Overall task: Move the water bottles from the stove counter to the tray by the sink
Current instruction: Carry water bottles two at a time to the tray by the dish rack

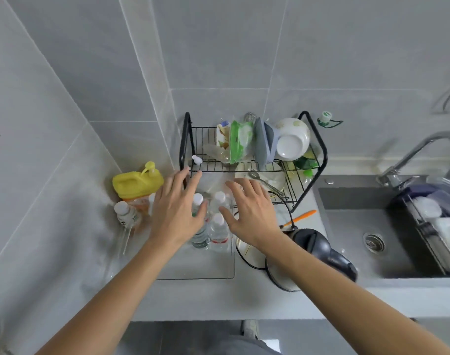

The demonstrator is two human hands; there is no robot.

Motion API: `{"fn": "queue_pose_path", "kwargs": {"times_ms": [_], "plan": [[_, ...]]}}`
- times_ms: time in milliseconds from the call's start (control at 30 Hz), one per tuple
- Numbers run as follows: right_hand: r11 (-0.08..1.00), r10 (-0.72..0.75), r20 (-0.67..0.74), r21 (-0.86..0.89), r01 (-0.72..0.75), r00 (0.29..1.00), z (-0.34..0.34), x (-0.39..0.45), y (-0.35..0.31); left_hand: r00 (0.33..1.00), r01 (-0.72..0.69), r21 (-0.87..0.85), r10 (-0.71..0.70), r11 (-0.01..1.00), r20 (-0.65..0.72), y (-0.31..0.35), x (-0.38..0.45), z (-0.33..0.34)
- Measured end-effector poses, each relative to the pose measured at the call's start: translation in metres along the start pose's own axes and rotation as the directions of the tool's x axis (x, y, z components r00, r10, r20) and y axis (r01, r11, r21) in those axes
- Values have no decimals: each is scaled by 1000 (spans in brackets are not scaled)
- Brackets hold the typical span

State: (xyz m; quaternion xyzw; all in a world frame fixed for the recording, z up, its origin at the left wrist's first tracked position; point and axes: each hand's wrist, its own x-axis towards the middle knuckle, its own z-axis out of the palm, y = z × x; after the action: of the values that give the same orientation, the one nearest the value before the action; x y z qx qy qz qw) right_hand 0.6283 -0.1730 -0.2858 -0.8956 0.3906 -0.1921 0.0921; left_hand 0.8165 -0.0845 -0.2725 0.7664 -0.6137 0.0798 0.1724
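Observation:
Several clear water bottles with white caps stand together on a clear tray (206, 274) on the counter, left of the sink. One has a green label (201, 235), one a red label (218, 230), and another (220, 201) stands behind them. My left hand (176, 208) hovers over the green-label bottle with fingers spread, holding nothing. Just right of the bottles my right hand (252, 213) is also spread flat, and it grips nothing.
A black dish rack (252, 155) with bowls and packets stands behind the tray. A yellow detergent jug (136, 184) and another bottle (126, 213) sit to the left. An electric kettle (308, 257) stands on the right, beside the sink (372, 239) and tap (418, 155).

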Motion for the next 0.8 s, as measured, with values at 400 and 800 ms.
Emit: {"fn": "queue_pose_path", "kwargs": {"times_ms": [400,800], "plan": [[731,642,-323,-17,-682,696,-122,-252,73,854,-483,-304,519,821,43,224,-45,12],[224,816,-575,218,-950,60,-230,-604,140,386,-833,-424,922,355,14,592,-210,0]]}}
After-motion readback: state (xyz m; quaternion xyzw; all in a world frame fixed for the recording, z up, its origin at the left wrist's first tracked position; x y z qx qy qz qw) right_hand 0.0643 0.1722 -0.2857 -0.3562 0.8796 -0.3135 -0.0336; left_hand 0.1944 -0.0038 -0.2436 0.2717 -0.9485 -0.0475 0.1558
